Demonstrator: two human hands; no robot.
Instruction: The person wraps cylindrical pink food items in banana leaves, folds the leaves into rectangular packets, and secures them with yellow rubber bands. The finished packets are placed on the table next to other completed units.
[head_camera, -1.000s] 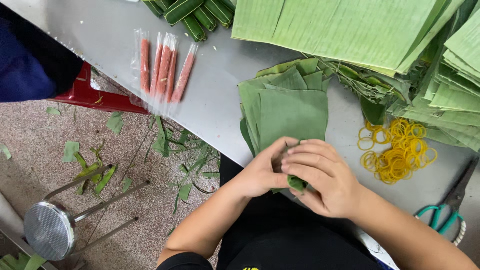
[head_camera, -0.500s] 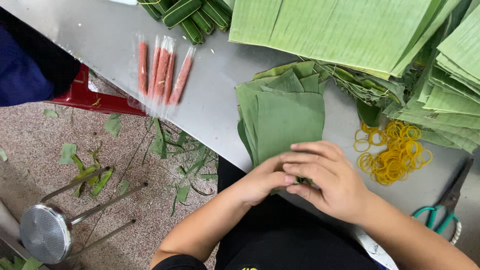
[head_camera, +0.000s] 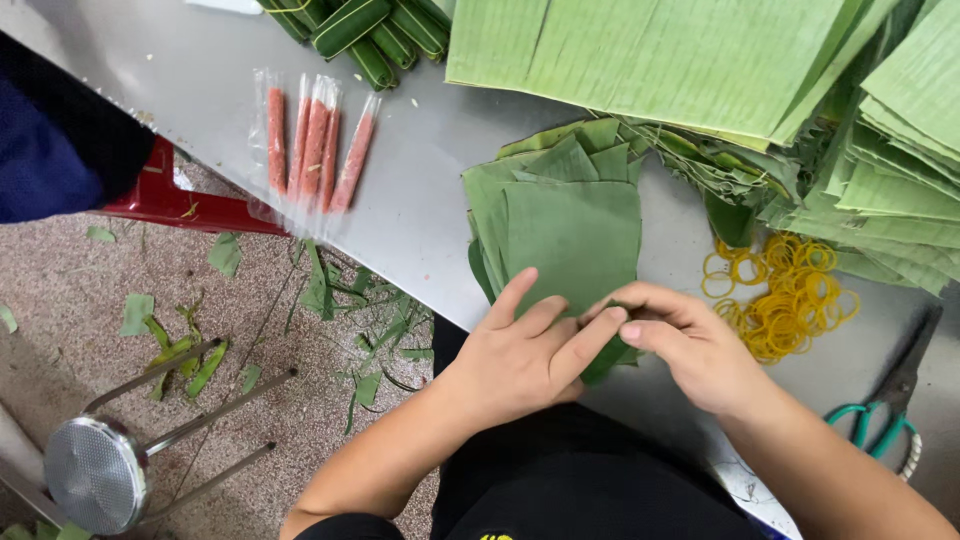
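My left hand (head_camera: 520, 352) and my right hand (head_camera: 690, 345) meet at the near edge of a grey table (head_camera: 420, 200), both closed around a small green leaf-wrapped bundle (head_camera: 606, 362) that is mostly hidden under the fingers. They rest on the near end of a stack of cut green leaf squares (head_camera: 570, 225). A heap of yellow rubber bands (head_camera: 785, 295) lies just right of my right hand. Several pink sausages in clear wrappers (head_camera: 315, 145) lie to the left on the table.
Large banana leaf sheets (head_camera: 650, 55) and folded leaf stacks (head_camera: 900, 150) fill the far right. Finished green wrapped rolls (head_camera: 365, 30) lie at the top. Green-handled scissors (head_camera: 890, 410) sit at right. A metal stool (head_camera: 110, 470) lies tipped on the leaf-littered floor; a red stool (head_camera: 175, 205) and a person's dark sleeve (head_camera: 60, 150) at left.
Both hands have shifted slightly along the table edge while working the small leaf bundle; my left thumb now lifts up over the leaf stack. The view has drifted a little.
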